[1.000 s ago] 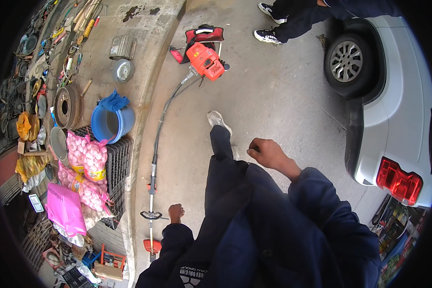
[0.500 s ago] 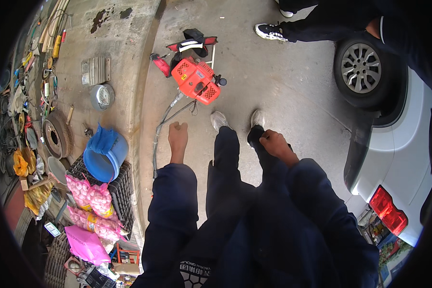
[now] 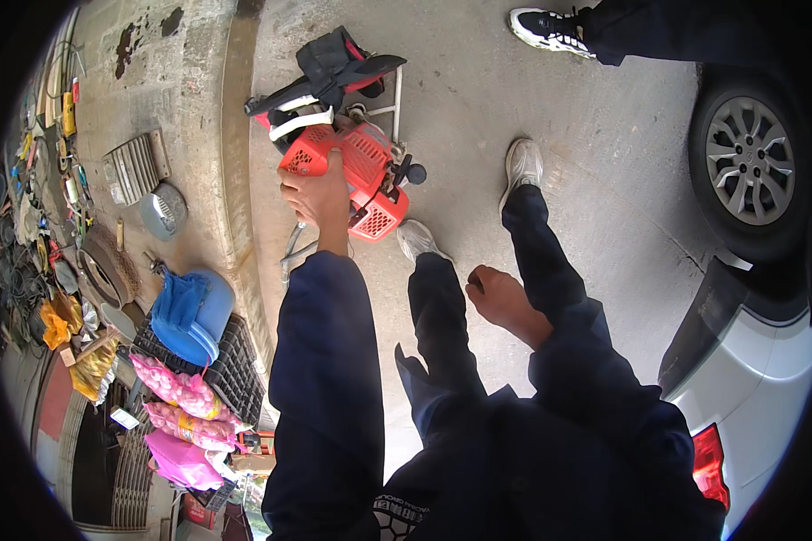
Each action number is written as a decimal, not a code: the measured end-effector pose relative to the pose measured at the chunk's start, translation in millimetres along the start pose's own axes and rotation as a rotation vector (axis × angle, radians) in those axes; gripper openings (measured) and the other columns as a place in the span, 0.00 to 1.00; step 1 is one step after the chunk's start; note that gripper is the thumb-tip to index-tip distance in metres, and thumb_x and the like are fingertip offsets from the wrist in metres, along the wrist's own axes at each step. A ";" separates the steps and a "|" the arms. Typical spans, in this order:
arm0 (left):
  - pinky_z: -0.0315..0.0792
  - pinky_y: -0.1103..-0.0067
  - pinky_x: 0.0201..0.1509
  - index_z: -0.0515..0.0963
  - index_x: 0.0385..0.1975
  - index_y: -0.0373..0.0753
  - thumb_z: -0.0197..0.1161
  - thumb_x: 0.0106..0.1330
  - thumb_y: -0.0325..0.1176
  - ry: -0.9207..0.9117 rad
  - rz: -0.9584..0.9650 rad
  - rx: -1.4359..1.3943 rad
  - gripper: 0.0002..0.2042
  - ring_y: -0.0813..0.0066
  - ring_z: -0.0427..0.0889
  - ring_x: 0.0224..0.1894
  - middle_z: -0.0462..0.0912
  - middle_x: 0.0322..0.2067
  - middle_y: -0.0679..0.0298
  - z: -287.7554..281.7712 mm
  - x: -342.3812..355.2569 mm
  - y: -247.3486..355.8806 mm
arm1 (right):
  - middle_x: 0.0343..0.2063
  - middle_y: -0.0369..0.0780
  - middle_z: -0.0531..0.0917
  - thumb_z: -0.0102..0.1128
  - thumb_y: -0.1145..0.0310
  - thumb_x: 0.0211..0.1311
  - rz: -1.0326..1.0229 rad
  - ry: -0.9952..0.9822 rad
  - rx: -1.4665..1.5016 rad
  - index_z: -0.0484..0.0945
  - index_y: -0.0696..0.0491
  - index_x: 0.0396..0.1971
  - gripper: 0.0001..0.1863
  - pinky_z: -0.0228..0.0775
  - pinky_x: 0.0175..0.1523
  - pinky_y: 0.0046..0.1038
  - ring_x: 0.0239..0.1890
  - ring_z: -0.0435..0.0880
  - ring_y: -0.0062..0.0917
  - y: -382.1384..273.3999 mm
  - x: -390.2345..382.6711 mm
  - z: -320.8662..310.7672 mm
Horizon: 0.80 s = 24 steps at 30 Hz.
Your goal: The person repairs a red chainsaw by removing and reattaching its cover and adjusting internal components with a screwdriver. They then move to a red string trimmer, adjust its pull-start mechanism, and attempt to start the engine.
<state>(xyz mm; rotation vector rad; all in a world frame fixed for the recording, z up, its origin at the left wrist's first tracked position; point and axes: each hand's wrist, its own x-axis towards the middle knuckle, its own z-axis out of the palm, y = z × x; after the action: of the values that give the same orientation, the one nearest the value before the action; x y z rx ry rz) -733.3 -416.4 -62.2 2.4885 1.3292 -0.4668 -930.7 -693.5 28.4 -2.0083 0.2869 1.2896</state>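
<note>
A red backpack-type engine unit [image 3: 367, 155] with vented covers stands on the concrete in front of me. Its black padded straps [image 3: 332, 68] and pale metal tube frame lie on the far side. My left hand [image 3: 320, 194] is closed on the unit's near left part, with its fingers curled to the left; the exact spot it grips is hidden behind the hand. Part of a hose [image 3: 295, 248] shows beside my left wrist. My right hand [image 3: 505, 302] hangs in front of my right leg, loosely curled, with nothing visible in it and apart from the unit.
A raised concrete ledge on the left carries a blue bucket [image 3: 215, 311], a black crate [image 3: 235, 361], pink net bags [image 3: 185, 388], a finned metal part [image 3: 135, 169] and assorted tools. To the right stands a white car [image 3: 758, 379]. Another person's shoe [image 3: 550, 32] is at the far right.
My left hand has reached forward onto the red engine unit and closed on it. My right foot has stepped forward, and the view has shifted. My right hand stays curled.
</note>
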 end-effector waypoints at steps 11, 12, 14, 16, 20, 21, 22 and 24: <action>0.66 0.57 0.74 0.58 0.77 0.33 0.76 0.57 0.63 0.146 0.086 -0.070 0.55 0.42 0.70 0.70 0.67 0.68 0.44 13.5 15.3 -13.8 | 0.36 0.49 0.90 0.62 0.63 0.69 -0.013 0.047 0.198 0.84 0.56 0.42 0.12 0.83 0.47 0.43 0.41 0.91 0.48 33.6 69.0 -20.6; 0.66 0.57 0.74 0.58 0.77 0.32 0.75 0.58 0.63 0.139 0.092 -0.099 0.55 0.42 0.70 0.70 0.67 0.68 0.43 14.6 14.1 -14.7 | 0.36 0.50 0.91 0.61 0.63 0.70 -0.009 0.050 0.190 0.84 0.56 0.42 0.12 0.83 0.47 0.43 0.41 0.91 0.48 35.3 78.1 -24.8; 0.66 0.57 0.74 0.59 0.77 0.31 0.75 0.58 0.63 0.148 0.102 -0.135 0.55 0.43 0.70 0.70 0.67 0.68 0.43 15.9 11.9 -18.1 | 0.37 0.50 0.91 0.60 0.62 0.70 -0.006 0.048 0.186 0.84 0.56 0.42 0.13 0.83 0.48 0.44 0.42 0.91 0.49 38.4 95.9 -33.3; 0.65 0.58 0.75 0.59 0.77 0.30 0.76 0.59 0.62 0.145 0.159 -0.195 0.54 0.43 0.70 0.70 0.67 0.68 0.42 18.1 12.9 -22.8 | 0.37 0.50 0.91 0.59 0.62 0.71 -0.010 0.057 0.184 0.84 0.56 0.42 0.13 0.83 0.48 0.44 0.42 0.90 0.49 40.0 111.9 -40.3; 0.64 0.59 0.76 0.58 0.77 0.28 0.77 0.59 0.59 0.134 0.203 -0.265 0.55 0.43 0.70 0.71 0.67 0.69 0.41 23.0 21.7 -36.2 | 0.39 0.50 0.91 0.59 0.62 0.70 0.002 0.067 0.191 0.84 0.56 0.43 0.13 0.82 0.48 0.44 0.43 0.90 0.50 39.8 138.4 -47.5; 0.65 0.59 0.76 0.58 0.77 0.28 0.77 0.60 0.59 0.156 0.200 -0.252 0.54 0.44 0.70 0.71 0.67 0.69 0.40 24.6 24.0 -39.4 | 0.39 0.50 0.91 0.59 0.62 0.70 0.005 0.065 0.195 0.84 0.56 0.43 0.13 0.82 0.49 0.44 0.43 0.90 0.50 39.0 143.6 -47.7; 0.67 0.62 0.74 0.58 0.76 0.25 0.77 0.62 0.55 0.133 0.243 -0.332 0.52 0.49 0.73 0.68 0.70 0.67 0.42 25.8 25.7 -41.9 | 0.40 0.50 0.91 0.59 0.62 0.70 0.001 0.061 0.198 0.84 0.56 0.43 0.13 0.82 0.49 0.44 0.44 0.90 0.50 38.4 148.3 -47.9; 0.70 0.66 0.71 0.57 0.75 0.23 0.76 0.66 0.50 0.114 0.237 -0.389 0.49 0.55 0.77 0.64 0.73 0.65 0.43 27.7 27.3 -44.9 | 0.40 0.50 0.91 0.58 0.63 0.70 -0.011 0.061 0.206 0.84 0.56 0.43 0.13 0.82 0.49 0.45 0.44 0.90 0.51 36.3 156.5 -47.2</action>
<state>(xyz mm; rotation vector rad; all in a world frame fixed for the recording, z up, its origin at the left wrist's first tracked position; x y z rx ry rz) -760.8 -382.7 -102.7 2.3247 1.0261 -0.0085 -842.9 -721.9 -111.3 -1.8738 0.4196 1.1445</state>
